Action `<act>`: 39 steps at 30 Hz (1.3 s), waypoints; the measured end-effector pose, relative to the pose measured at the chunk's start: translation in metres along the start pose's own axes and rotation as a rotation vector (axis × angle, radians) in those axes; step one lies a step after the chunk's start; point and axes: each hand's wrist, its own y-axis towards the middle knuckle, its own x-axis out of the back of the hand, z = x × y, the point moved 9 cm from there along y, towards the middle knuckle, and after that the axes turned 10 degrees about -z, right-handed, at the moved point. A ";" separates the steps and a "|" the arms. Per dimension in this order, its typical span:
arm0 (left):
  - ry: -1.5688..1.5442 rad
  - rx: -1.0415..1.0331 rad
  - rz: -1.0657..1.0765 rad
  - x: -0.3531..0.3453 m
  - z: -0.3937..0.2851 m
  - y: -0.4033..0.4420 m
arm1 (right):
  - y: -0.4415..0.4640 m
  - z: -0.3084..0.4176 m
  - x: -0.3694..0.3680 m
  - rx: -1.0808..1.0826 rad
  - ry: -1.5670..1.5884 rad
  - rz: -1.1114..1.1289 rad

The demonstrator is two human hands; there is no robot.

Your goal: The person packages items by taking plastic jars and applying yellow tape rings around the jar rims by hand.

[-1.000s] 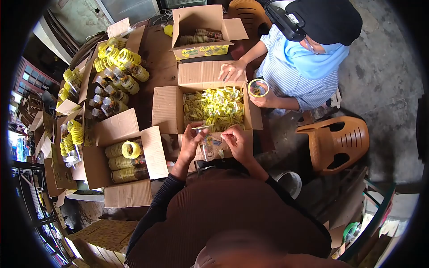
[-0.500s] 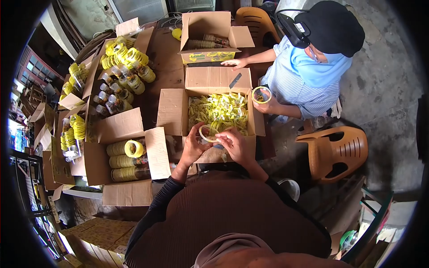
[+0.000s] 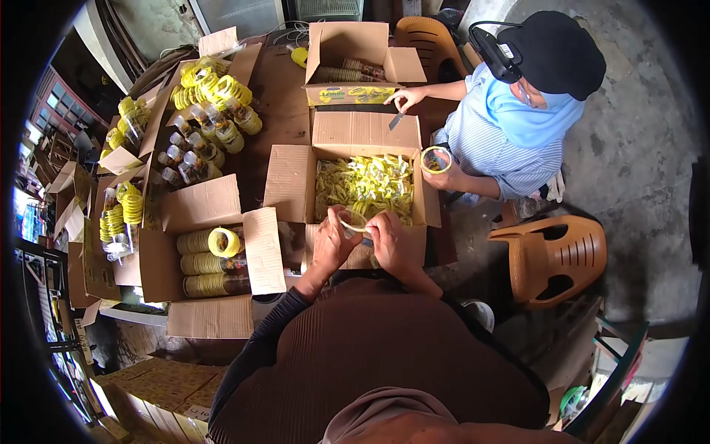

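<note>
My left hand [image 3: 333,246] is wrapped around a clear plastic cup with a pale yellow rim [image 3: 355,226], tilted over the near side of an open cardboard box [image 3: 287,183]. My right hand [image 3: 390,243] pinches the rim from the other side. Inside that box lies a heap of small yellow-and-clear packets [image 3: 362,181]. What the cup contains is hidden by my fingers and the angle.
Across the box's right corner, a co-worker [image 3: 510,137] holds a yellow-rimmed cup [image 3: 436,160] and touches a dark flat strip [image 3: 396,120]. Boxes of stacked yellow-rimmed cups [image 3: 211,264] stand at left. An orange chair [image 3: 551,259] is at right.
My hands have turned the cup, so its rim shows more edge-on, with my left fingers further over it. The co-worker's hand has moved onto the dark strip at the box flap.
</note>
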 end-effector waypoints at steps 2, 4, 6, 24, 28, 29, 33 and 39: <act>0.053 0.050 -0.038 0.002 0.026 0.005 | -0.005 -0.001 -0.002 -0.033 0.030 -0.010; 0.063 0.182 -0.107 0.018 0.044 0.011 | -0.005 0.008 -0.006 -0.013 0.186 0.050; -0.081 0.112 -0.140 0.029 0.043 0.017 | -0.003 0.007 -0.005 -0.049 0.233 0.068; -1.450 0.891 -0.043 -0.018 0.071 -0.006 | -0.007 -0.084 0.009 -0.113 -0.102 -0.160; -1.398 0.932 -0.108 -0.026 0.075 -0.014 | -0.015 -0.092 0.010 -0.164 -0.104 -0.140; -1.398 0.935 -0.107 -0.030 0.074 -0.014 | -0.017 -0.101 0.007 -0.158 -0.108 -0.116; -1.508 0.922 -0.042 -0.034 0.061 -0.013 | -0.019 -0.103 0.006 -0.239 0.006 -0.049; -1.525 1.072 -0.012 -0.054 0.059 -0.034 | -0.014 -0.025 0.004 -0.081 0.321 0.056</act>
